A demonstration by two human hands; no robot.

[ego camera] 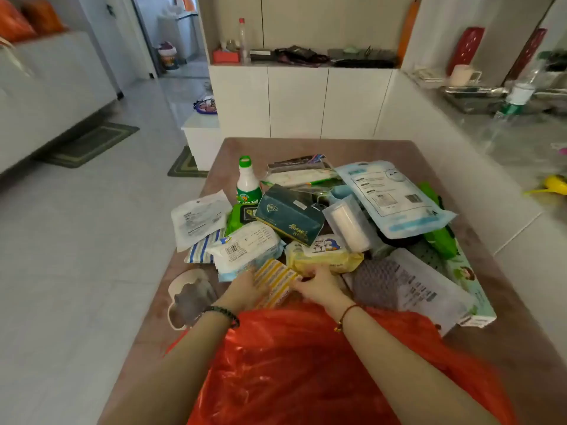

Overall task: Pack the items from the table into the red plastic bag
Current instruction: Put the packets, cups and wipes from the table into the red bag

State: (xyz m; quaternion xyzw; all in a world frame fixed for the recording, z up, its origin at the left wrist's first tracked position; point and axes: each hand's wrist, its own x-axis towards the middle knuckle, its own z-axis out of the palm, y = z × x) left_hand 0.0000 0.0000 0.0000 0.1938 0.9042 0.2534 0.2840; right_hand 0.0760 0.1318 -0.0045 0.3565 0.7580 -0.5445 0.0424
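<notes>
A red plastic bag (306, 363) lies crumpled at the near end of the brown table (352, 148), under my forearms. Both hands hold a flat yellow striped packet (274, 279) just beyond the bag's edge: my left hand (242, 291) grips its left side, my right hand (319, 285) its right side. Behind it lies a heap of items: a yellow penguin wipes pack (322, 256), a white wipes pack (245, 248), a dark green box (290, 217), a green-capped bottle (247, 182), and a pale blue pouch (389, 197).
A white cup with grey cloth (188, 299) sits at the table's left edge. A long white box with grey mesh (408, 286) lies at the right. A white wall and counter (491, 142) border the table's right side. Tiled floor (92, 240) is on the left.
</notes>
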